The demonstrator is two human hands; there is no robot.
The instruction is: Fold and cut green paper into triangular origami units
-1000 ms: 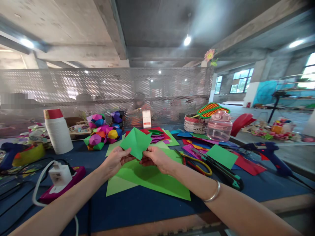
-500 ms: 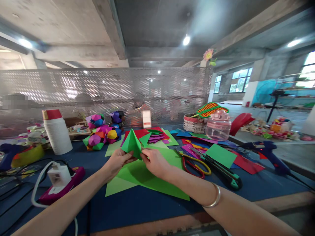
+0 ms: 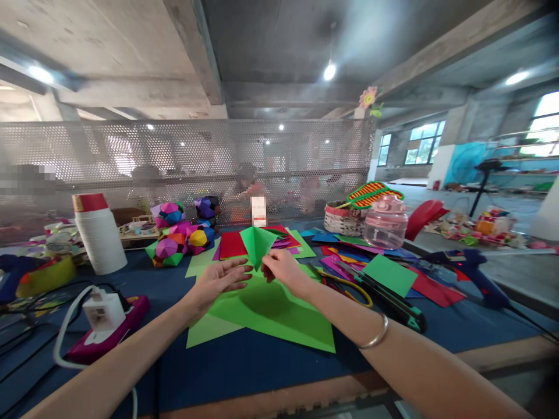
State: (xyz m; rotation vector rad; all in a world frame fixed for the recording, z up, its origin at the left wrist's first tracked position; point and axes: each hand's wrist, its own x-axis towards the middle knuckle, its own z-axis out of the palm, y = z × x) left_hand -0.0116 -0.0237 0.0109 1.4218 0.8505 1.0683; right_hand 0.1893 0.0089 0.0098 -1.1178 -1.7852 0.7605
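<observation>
Green folded paper (image 3: 257,243) is above the flat green sheet (image 3: 292,317), pinched near its lower tip by the right hand (image 3: 282,270), while the left hand (image 3: 222,279) is spread just beside it, although I cannot see clearly whether they touch.

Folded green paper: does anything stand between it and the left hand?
Nothing visible does: the open left hand is right beside the folded paper, touching or just short, while the right hand holds it.
</observation>
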